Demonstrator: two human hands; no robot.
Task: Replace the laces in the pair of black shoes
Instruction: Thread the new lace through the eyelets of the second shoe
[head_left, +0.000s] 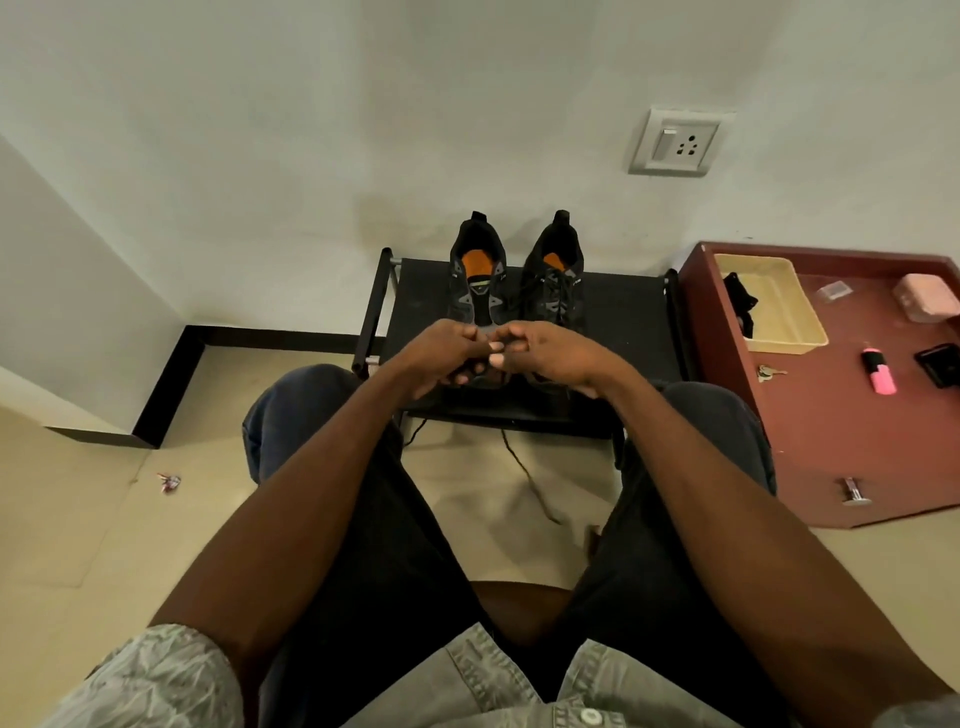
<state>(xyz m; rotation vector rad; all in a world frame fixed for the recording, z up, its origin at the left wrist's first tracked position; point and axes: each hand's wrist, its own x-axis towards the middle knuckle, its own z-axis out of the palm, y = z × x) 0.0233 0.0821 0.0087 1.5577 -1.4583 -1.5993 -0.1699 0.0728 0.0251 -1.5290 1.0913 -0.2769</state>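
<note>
Both shoes sit on the black rack (623, 322), toes toward the person, so the eyelets are easy to reach. Left shoe (477, 280) looks unlaced; right shoe (555, 283) has laces in. Left hand (441, 353) & right hand (545, 353) meet just in front of the left shoe's toe, fingers curled, prob. pinching a lace end, but can't tell, too small. A lace (524, 467) hangs below the rack's front edge to the floor.

Two black shoes stand side by side on a low black rack (613, 312), heels toward the wall: the left shoe (477, 280) shows an unlaced tongue, the right shoe (555, 286) carries laces. The left hand (441, 353) and right hand (545, 353) meet over the toes, fingertips pinched together. A dark lace (524, 467) trails onto the floor between the knees. A red cabinet (831, 441) stands just right of the rack.
</note>
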